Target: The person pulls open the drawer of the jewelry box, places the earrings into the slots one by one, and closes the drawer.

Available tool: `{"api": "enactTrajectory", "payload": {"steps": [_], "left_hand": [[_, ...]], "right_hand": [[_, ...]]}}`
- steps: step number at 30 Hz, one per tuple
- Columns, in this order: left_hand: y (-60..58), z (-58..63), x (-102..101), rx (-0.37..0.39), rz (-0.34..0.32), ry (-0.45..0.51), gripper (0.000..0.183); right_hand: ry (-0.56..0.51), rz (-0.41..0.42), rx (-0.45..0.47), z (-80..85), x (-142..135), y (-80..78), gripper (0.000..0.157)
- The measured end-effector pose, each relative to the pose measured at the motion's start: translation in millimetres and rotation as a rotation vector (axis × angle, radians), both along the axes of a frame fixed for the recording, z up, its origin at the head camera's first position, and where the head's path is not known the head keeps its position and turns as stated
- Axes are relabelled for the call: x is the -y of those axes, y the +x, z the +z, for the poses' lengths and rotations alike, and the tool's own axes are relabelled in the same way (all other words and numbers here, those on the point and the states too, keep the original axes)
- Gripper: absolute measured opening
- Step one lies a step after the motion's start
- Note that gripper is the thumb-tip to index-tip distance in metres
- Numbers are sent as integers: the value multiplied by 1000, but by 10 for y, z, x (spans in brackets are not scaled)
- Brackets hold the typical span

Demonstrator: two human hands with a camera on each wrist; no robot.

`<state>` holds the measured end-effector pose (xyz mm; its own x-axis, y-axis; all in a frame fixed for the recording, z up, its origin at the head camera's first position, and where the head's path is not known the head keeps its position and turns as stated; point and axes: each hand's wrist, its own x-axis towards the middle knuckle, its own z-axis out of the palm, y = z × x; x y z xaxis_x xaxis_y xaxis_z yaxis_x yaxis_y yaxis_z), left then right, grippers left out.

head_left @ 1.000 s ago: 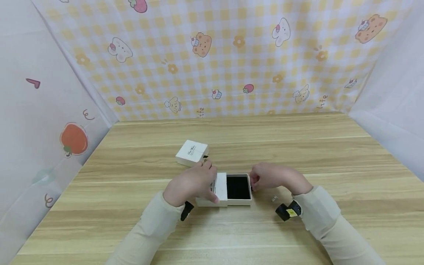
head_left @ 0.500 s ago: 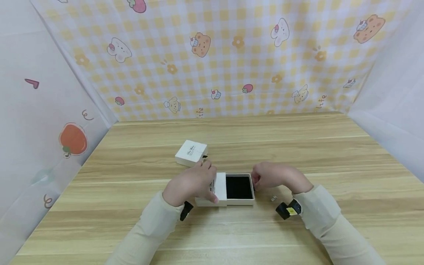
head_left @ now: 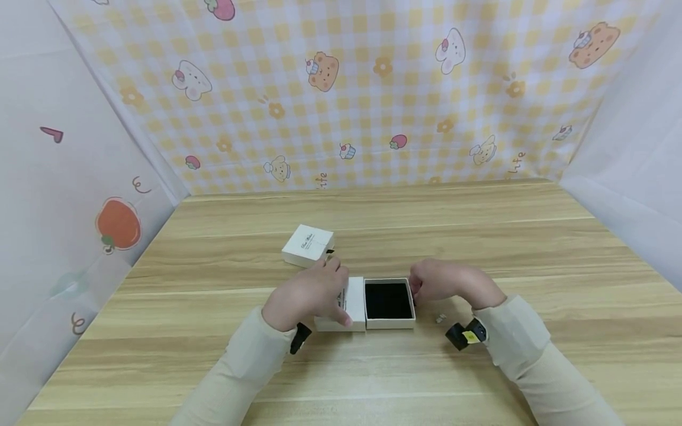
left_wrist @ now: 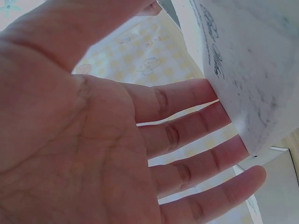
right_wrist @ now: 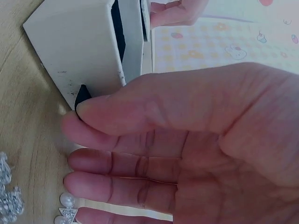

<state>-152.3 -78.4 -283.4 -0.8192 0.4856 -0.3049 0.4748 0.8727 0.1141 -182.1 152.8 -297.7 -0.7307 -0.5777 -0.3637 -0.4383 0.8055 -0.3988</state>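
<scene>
**Drawer box: tray nearly out of its sleeve**

At the middle of the wooden table [head_left: 479,236], we hold a white drawer-style box. Our left hand [head_left: 306,296] lies over the sleeve [head_left: 351,305], fingers curled round its edges, pinning it down. Our right hand [head_left: 453,283] pinches a small black pull tab [right_wrist: 83,94] on the tray's end wall between thumb and forefinger. The black-lined tray [head_left: 389,303] sits just right of the sleeve and looks empty. We judge the step to be sliding the tray open. Small jewelled pieces [right_wrist: 11,196] lie on the table by the right hand. Next move, we judge: free the tab and pick up those pieces with a fine pinch. A second closed white box [head_left: 309,245] sits behind.
</scene>
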Motion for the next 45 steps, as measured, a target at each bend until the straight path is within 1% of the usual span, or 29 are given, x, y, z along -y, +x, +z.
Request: {"api": "enactTrajectory", "payload": {"steps": [6,13,17,22,25,28,34,38,41,45], "left_hand": [[1,5,-4,3,1,4,70],[0,16,-9,3,16,-20,70],[-3,19,-17,0,19,-33,72],[-2,25,-12,3,21,-27,74],[-2,26,-14,-14,2,-2,71],[-9,16,-37,-48,-33,14,68],[-26,-42,-119,-111,-116,12,78],[-37,-91,-167,-140,-164,25,78],[-42,-120,-193,-147,-178,33,79],[-47,-149,-214,-135,-167,36,81]], "right_hand": [[20,-15,-3,-17,-3,-9,8],[54,-44,-14,-21,19,-7,6],[70,-46,-22,-24,25,-9,6],[80,-45,-20,-24,33,-7,7],[81,-43,-22,-20,32,-5,8],[79,-43,-19,-15,33,-3,9],[83,-47,-16,-15,34,-5,9],[87,-51,-18,-18,34,-9,6],[88,-52,-18,-16,34,-9,5],[87,-52,-13,-14,34,-9,6]]}}
